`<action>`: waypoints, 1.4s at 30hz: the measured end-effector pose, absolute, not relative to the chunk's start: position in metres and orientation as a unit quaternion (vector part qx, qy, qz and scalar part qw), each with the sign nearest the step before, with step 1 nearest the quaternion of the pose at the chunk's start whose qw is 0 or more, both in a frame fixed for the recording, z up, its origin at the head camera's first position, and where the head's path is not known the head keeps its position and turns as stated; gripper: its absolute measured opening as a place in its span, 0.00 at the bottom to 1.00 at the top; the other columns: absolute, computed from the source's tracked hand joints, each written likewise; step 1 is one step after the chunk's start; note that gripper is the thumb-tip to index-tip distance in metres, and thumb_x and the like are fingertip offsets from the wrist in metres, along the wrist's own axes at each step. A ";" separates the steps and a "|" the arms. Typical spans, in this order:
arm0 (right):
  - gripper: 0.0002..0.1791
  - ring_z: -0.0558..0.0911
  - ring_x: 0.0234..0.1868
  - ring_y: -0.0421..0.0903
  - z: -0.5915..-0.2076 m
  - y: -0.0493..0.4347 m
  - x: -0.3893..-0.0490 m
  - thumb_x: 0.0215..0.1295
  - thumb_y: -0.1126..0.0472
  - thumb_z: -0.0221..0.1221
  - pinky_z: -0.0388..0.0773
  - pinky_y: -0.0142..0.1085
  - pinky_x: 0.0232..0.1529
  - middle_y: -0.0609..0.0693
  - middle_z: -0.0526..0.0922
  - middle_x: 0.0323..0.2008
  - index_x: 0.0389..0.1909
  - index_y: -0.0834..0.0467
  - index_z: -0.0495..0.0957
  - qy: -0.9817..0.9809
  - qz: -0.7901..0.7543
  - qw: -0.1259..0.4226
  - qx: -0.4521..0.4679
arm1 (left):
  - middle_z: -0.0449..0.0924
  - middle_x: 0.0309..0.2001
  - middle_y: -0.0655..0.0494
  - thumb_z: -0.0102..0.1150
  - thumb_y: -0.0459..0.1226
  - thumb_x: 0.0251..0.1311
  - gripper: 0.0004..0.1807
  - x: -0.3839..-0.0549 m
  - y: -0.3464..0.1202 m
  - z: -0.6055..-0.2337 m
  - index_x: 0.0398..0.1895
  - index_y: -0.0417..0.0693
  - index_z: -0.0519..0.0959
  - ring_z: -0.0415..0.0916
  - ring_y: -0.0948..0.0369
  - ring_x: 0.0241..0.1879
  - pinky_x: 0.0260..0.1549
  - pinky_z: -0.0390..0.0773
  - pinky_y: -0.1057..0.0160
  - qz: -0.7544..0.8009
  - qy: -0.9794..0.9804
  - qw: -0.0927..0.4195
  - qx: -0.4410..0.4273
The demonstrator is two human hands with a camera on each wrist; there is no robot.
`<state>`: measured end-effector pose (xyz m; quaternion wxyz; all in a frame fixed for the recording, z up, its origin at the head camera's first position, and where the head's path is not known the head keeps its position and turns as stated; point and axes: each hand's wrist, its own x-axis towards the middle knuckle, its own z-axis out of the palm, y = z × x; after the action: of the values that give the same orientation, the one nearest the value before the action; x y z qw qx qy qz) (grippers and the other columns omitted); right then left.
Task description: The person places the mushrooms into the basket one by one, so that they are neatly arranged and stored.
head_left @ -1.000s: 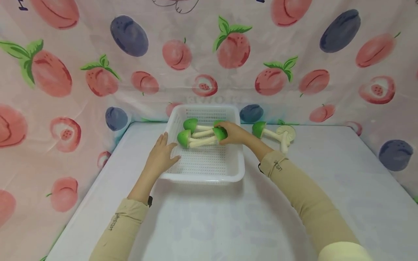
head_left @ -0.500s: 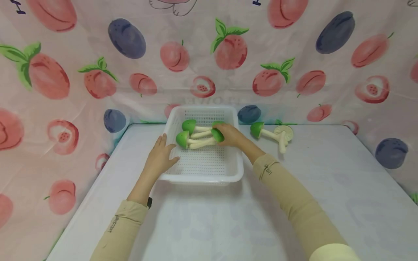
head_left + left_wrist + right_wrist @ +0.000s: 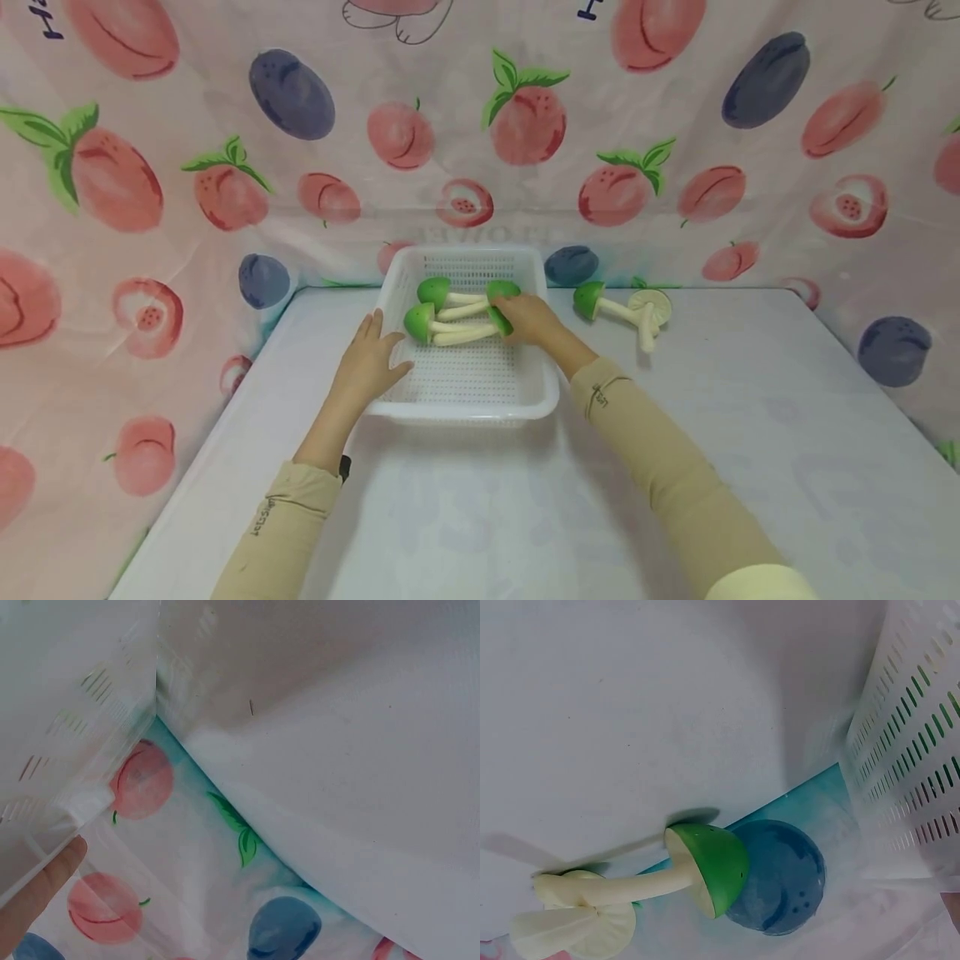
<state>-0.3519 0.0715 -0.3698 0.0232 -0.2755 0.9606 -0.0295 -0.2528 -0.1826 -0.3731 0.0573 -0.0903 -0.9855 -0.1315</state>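
A white perforated basket [image 3: 465,410] stands on the table, with several green-capped toy mushrooms lying in its far half. My right hand [image 3: 531,323] reaches over the basket's right side and pinches the green cap of one mushroom [image 3: 465,335], whose pale stem points left. Just beyond the fingers sits another green cap [image 3: 502,288]. Two more caps, the rear one [image 3: 432,292] and the nearer one [image 3: 419,322], lie at the left ends of the group. My left hand [image 3: 365,362] rests at the basket's left rim, fingers extended; one fingertip [image 3: 73,853] shows against the rim in the left wrist view.
Right of the basket, a green-capped mushroom [image 3: 590,299] lies on the table against another mushroom [image 3: 651,312] showing its pale underside. A fruit-print cloth [image 3: 465,125] hangs behind the white table [image 3: 465,500].
My right hand has lowered slightly with the mushroom, and its cap has tilted. The cap behind it shows more fully now. My left hand stays at the rim.
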 end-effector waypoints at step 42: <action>0.28 0.77 0.55 0.52 -0.370 0.072 -0.349 0.61 0.50 0.62 0.74 0.44 0.58 0.55 0.79 0.55 0.60 0.58 0.71 0.962 -0.094 0.016 -0.254 | 0.49 0.69 0.26 0.63 0.44 0.56 0.28 -0.249 -0.182 -0.373 0.56 0.35 0.74 0.47 0.34 0.70 0.61 0.61 0.36 -0.130 -0.985 0.064 -0.098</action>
<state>-0.3492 0.0722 -0.3705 0.0157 -0.2545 0.9623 -0.0943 -0.2491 -0.1816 -0.3734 0.0637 -0.0976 -0.9846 -0.1303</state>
